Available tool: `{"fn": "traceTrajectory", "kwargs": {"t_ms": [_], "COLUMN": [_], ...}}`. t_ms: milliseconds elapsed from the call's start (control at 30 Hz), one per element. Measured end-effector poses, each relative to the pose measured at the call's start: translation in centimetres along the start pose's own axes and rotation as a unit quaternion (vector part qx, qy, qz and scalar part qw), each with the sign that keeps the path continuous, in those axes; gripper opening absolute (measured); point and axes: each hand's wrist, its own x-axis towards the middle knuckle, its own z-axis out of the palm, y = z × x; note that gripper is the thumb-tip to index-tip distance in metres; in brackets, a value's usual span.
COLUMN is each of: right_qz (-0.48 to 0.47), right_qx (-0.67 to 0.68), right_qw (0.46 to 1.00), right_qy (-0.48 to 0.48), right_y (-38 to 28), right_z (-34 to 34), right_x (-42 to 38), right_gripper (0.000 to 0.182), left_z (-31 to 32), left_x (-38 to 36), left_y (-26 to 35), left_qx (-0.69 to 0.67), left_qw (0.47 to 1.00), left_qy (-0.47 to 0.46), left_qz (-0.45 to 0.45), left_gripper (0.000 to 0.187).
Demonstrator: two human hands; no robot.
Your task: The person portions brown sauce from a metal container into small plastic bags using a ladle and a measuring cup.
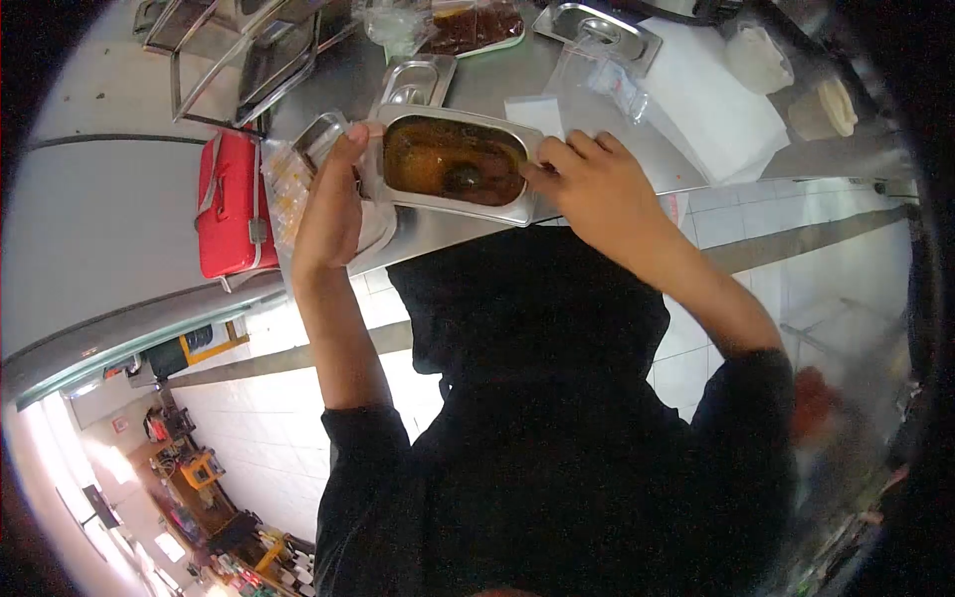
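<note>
A steel food pan (458,207) with brown, oily sauce or residue inside is tilted toward me at the counter's front edge. My left hand (333,204) grips its left end, the thumb over the rim and the other fingers mostly hidden. At the right end, my right hand (592,184) is closed, its fingertips pinched together at the inner rim. Whatever those fingertips hold, if anything, is hidden. Just behind the pan lies a steel lid (416,75).
A steel counter (487,80) carries a tray of dark brown food (477,28), another steel lid (602,35), plastic bags (607,85) and white paper (696,99). Cups (826,109) stand far right. Left are a wire rack (239,60) and a red case (231,204).
</note>
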Motion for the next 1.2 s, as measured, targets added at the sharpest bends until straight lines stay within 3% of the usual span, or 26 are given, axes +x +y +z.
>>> {"fn": "traceTrajectory", "kwargs": {"t_ms": [67,200,333,433,600,633,767,833,867,1000,1067,1133,1200], "right_qz": [0.041,0.078,0.112,0.149,0.163,0.171,0.093,0.039,0.04,-0.02,0.076,0.084,0.166], "right_qx": [0.009,0.002,0.008,0.011,0.015,0.031,0.036,-0.012,-0.012,-0.044,-0.018,-0.019,0.045], "right_qw": [0.999,0.994,0.994,0.988,0.986,0.985,0.994,0.997,0.997,0.997,0.997,0.996,0.985], "right_qy": [-0.015,-0.079,0.009,-0.039,0.04,-0.008,-0.049,0.067,0.064,0.052,-0.027,-0.016,-0.018], "right_y": [-1.0,-2.3,-2.5,-3.2,-3.3,-3.2,-3.6,-2.3,-1.5,-0.2,-2.2,-3.8,-4.9], "right_z": [-2.2,-2.7,-1.0,-1.6,1.0,0.4,-1.7,-0.6,-0.2,0.4,-0.8,-1.3,-1.5], "right_x": [-0.7,-0.3,0.5,0.0,1.8,1.3,0.8,1.1,0.7,-2.3,-3.7,-3.8,-3.6], "right_gripper": [0.024,0.024,0.02,0.02,0.022,0.025,0.029,0.03,0.03,0.023,0.021,0.018,0.017], "left_z": [0.2,2.7,5.8,5.1,3.8,3.5,3.1,2.6,2.8,3.9,4.3,5.4,5.4], "left_x": [0.1,-0.1,-1.5,-0.8,-0.2,-0.1,-0.5,-0.2,-0.5,-1.7,-2.2,-3.1,-3.5], "left_y": [0.2,1.4,3.9,2.5,1.4,1.4,1.1,0.8,0.9,1.2,1.2,2.0,1.6], "left_qx": [0.0,0.127,0.226,0.227,0.176,0.154,0.147,0.147,0.145,0.225,0.252,0.205,0.208], "left_qw": [0.998,0.992,0.973,0.972,0.984,0.987,0.989,0.988,0.988,0.973,0.965,0.977,0.976], "left_qy": [0.033,0.008,0.045,0.04,0.024,0.031,0.034,0.031,0.029,0.036,0.021,0.056,0.058], "left_qz": [-0.047,-0.006,-0.016,0.039,-0.003,-0.015,-0.008,-0.041,-0.043,0.035,0.065,0.026,0.025], "left_gripper": [0.045,0.048,0.048,0.046,0.046,0.047,0.048,0.052,0.052,0.058,0.06,0.06,0.059]}}
